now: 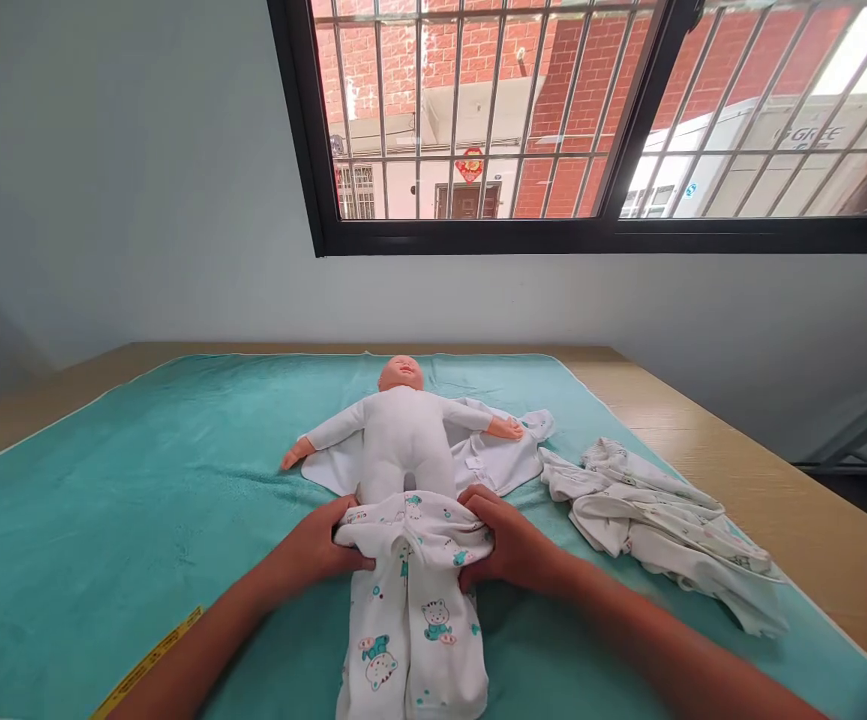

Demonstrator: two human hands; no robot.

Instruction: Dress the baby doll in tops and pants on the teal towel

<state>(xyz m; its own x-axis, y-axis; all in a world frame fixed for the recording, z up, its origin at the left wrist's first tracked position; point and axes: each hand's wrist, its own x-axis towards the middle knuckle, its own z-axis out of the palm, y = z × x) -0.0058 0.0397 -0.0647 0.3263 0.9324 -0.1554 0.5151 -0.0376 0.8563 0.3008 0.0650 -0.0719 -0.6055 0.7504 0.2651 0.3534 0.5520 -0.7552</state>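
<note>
A baby doll [405, 432] in a white body lies on its back, head toward the window, arms spread over an open white top [494, 460]. White trousers printed with teal cats [412, 610] cover its legs. My left hand [320, 545] grips the left side of the trousers' waistband, fingers curled into the cloth. My right hand [506, 545] grips the right side the same way. The waistband sits at the doll's hips.
A teal towel [103, 520] covers the wooden table [778, 500]. A crumpled white printed garment [665, 525] lies to the right of the doll. A yellow measuring tape [149, 662] lies near the front left. A wall and barred window [553, 110] stand behind.
</note>
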